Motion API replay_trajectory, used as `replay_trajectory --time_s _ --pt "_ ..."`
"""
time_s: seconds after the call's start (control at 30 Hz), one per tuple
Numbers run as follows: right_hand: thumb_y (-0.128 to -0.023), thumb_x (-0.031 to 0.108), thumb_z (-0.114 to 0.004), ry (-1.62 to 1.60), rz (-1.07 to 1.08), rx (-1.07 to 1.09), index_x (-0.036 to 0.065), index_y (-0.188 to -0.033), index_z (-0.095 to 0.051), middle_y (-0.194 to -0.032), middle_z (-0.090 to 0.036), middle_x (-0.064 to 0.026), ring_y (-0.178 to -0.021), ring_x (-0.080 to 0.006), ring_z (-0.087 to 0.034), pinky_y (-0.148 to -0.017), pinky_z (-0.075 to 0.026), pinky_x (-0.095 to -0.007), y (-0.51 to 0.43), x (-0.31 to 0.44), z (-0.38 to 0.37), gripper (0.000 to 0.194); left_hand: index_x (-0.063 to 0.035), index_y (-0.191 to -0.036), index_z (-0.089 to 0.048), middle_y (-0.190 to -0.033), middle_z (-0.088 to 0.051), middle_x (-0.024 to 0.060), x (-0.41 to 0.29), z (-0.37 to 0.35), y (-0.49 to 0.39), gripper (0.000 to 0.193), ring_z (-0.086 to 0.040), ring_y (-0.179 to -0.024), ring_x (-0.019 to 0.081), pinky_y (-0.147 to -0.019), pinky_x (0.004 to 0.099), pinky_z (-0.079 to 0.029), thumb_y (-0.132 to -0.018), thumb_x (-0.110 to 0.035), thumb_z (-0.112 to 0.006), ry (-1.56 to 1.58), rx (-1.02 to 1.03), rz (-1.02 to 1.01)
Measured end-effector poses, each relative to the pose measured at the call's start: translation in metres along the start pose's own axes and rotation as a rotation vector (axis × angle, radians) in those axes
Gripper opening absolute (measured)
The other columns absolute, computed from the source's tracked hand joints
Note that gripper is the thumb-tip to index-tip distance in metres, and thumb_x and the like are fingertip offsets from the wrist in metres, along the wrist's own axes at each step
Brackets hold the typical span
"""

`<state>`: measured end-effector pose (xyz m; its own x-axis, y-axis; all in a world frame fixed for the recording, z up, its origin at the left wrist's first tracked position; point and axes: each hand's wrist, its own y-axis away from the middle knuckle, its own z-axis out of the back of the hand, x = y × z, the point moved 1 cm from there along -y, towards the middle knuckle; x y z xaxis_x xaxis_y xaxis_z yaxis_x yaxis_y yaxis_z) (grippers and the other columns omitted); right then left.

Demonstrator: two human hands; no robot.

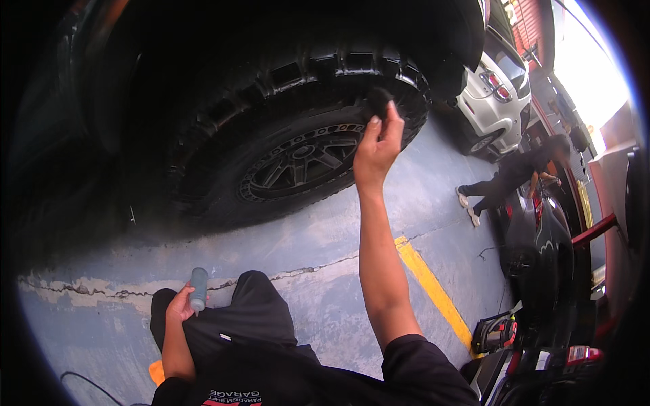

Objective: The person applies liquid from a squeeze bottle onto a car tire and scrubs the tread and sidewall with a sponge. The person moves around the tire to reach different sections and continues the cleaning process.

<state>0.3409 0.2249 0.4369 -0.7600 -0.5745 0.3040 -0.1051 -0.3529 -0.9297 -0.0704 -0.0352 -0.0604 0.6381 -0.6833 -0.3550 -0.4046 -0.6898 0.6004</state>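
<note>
A large black off-road tire [213, 172] with chunky tread stands before me, mounted on a dark spoked wheel rim [302, 167]. My right hand [380, 147] reaches up to the tire's sidewall and pinches a dark applicator pad [380, 101] between thumb and fingers; the pad lies against or very close to the rubber, and its outline blurs into the black. Low at my left knee, my left hand [182, 303] grips a translucent squeeze bottle [199, 286] of bluish-grey tint. The bottle is tipped so that its nozzle points down toward my lap.
Behind the tire is a white car [490, 101]. A person [528, 165] in dark clothes leans over a dark car [543, 243] at right. A vacuum-like machine [495, 332] stands near the yellow floor line [436, 294]. An orange cloth [156, 373] and a black cable [91, 383] are at lower left.
</note>
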Motion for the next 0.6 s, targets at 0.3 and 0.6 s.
replay_trajectory --time_s 0.3,0.6 --pt "-0.1 -0.004 -0.05 -0.462 -0.391 0.021 -0.005 -0.127 -0.054 -0.114 -0.067 -0.0111 -0.101 -0.0141 -0.065 -0.09 -0.052 -0.0275 0.05 0.067 -0.065 0.028 -0.0178 -0.161 -0.033 -0.135 -0.059 0.0155 -0.006 0.0 0.01 0.074 -0.072 -0.109 0.0377 -0.091 0.047 -0.06 -0.094 -0.018 -0.064 -0.022 0.028 0.0" --pt "-0.089 -0.003 -0.057 -0.21 -0.277 0.343 -0.002 -0.12 -0.062 -0.098 -0.072 -0.0162 -0.078 -0.022 -0.067 -0.073 -0.053 -0.0332 0.132 0.152 -0.113 0.031 -0.0165 -0.162 -0.032 -0.136 -0.06 0.0152 -0.014 -0.005 0.014 0.075 -0.072 -0.11 0.0348 -0.096 0.0469 -0.059 -0.095 -0.018 -0.065 -0.011 0.044 -0.013"
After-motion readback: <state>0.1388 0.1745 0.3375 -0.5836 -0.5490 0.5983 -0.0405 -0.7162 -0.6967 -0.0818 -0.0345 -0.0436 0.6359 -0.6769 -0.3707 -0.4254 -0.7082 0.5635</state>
